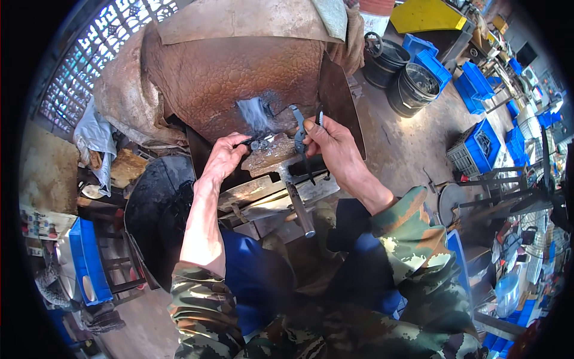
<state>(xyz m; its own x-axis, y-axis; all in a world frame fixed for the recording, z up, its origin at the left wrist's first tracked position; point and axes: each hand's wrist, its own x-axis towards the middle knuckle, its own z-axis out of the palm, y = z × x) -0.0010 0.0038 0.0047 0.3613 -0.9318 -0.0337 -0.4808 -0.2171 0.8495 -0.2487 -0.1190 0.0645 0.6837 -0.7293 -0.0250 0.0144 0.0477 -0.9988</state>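
Just beyond left hand (225, 158), brown sheet (233, 75).

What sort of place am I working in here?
Probably a workshop, perhaps for metalwork: your right hand grips a metal tool, with black buckets and blue crates nearby.

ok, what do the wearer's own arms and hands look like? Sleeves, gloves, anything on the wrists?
Camouflage sleeves, patterned green, brown, black and cream: the left sleeve leaves more forearm bare than the right sleeve. Left hand and right hand are bare, no gloves. No watch or band shows.
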